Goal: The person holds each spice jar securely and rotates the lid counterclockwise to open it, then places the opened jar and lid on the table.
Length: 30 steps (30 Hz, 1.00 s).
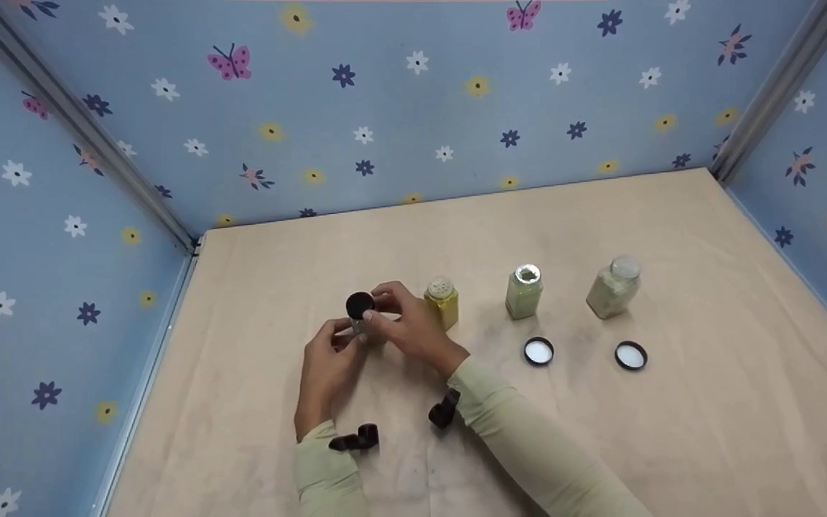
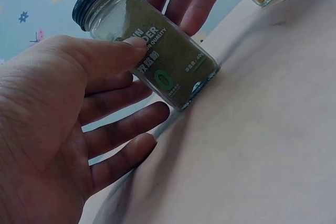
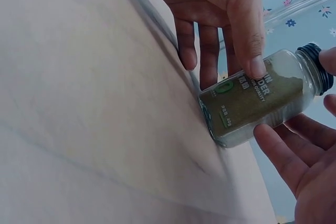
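Observation:
A square glass spice jar [image 2: 181,64] of greenish-brown powder, its label facing the left wrist camera, stands on the table with a black screw lid [image 1: 360,305] on top. My left hand [image 1: 327,366] grips the jar's body, thumb [image 2: 113,53] across the label. At the lid, my right hand [image 1: 417,332] pinches the rim with its thumb, the other fingers behind the jar. Just right of the hands stands a yellow spice jar [image 1: 446,310] with a perforated shaker top, partly hidden by the right hand.
Further right are a green-powder jar [image 1: 523,298] with a silvery torn seal at its mouth and a pale green jar [image 1: 609,293] with a whitish top. Two black lids [image 1: 538,352] with white linings lie in front of them. Blue flowered panels [image 1: 413,108] border the cloth-covered table.

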Tool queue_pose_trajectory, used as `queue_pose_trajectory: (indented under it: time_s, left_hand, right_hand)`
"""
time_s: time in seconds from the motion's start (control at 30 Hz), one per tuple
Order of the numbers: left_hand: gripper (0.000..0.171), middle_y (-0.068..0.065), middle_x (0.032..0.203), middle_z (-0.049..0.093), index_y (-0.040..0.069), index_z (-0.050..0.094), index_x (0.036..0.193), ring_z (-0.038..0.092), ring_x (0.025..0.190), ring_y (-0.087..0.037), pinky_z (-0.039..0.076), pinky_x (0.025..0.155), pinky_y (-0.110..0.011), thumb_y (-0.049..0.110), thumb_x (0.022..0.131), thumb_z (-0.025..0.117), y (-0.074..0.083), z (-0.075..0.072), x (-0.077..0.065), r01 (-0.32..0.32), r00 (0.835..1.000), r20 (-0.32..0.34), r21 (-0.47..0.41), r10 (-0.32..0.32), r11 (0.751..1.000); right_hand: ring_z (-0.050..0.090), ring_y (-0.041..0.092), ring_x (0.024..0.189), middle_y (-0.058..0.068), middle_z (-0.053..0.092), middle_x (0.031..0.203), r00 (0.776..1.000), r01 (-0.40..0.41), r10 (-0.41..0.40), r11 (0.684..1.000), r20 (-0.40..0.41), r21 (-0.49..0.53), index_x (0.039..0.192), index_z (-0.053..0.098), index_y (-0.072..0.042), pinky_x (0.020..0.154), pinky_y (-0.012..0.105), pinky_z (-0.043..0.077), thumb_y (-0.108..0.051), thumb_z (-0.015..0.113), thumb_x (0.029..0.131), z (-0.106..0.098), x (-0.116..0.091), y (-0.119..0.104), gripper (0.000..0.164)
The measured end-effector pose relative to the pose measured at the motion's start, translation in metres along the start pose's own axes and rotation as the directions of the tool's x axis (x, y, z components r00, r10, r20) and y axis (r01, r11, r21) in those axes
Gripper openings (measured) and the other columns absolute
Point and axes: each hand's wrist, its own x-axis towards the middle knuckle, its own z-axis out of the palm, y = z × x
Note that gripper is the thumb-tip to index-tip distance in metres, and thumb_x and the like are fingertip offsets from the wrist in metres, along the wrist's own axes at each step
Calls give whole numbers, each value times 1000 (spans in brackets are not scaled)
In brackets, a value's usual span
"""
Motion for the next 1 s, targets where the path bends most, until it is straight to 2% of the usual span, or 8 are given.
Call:
queue_pose_trajectory:
  time_s: [0.3, 0.6, 0.8, 0.93, 1.0]
  left_hand:
    - [33, -3, 125, 66, 18, 65, 124, 64, 105, -19, 50, 93, -42, 23, 92, 70, -1, -1, 0, -36, 999, -9, 14, 36, 999]
    - [36, -6, 127, 65, 15, 64, 126, 64, 105, -20, 50, 92, -41, 22, 92, 71, 2, 0, 4, -37, 999, -5, -4, 37, 999]
    - [35, -4, 127, 64, 17, 64, 125, 63, 105, -19, 49, 94, -42, 24, 92, 71, 7, 1, 9, -31, 999, -16, -2, 31, 1000]
    - [34, -3, 126, 65, 20, 65, 125, 63, 105, -19, 49, 94, -42, 25, 92, 71, 2, 0, 5, 0, 1000, -5, 22, 0, 1000]
    - [34, -4, 124, 66, 20, 65, 125, 64, 104, -20, 49, 92, -42, 26, 92, 72, -1, -1, 2, 4, 1000, 1, 26, -4, 1000]
  right_hand:
    - [63, 19, 117, 7, 67, 126, 1000, 0, -1, 999, -18, -53, 138, 52, -15, 95, 32, 52, -22, 58, 103, 1, 1, -3, 36]
    - [64, 10, 114, -1, 70, 121, 998, 39, -44, 991, -36, -128, 127, 62, -16, 93, 27, 52, -22, 55, 104, -3, 6, -4, 25]
    - [63, 8, 114, -6, 68, 123, 999, 40, -44, 990, -28, -136, 132, 63, -19, 91, 27, 52, -32, 55, 104, -8, 11, -6, 32]
    - [62, 7, 114, -5, 67, 124, 1000, 26, -27, 991, -4, -134, 136, 61, -17, 88, 25, 53, -36, 62, 101, -3, 6, -2, 40]
    - [62, 8, 113, -3, 67, 123, 999, 32, -32, 991, 9, -131, 138, 60, -15, 87, 29, 55, -35, 66, 98, 1, 3, 0, 45]
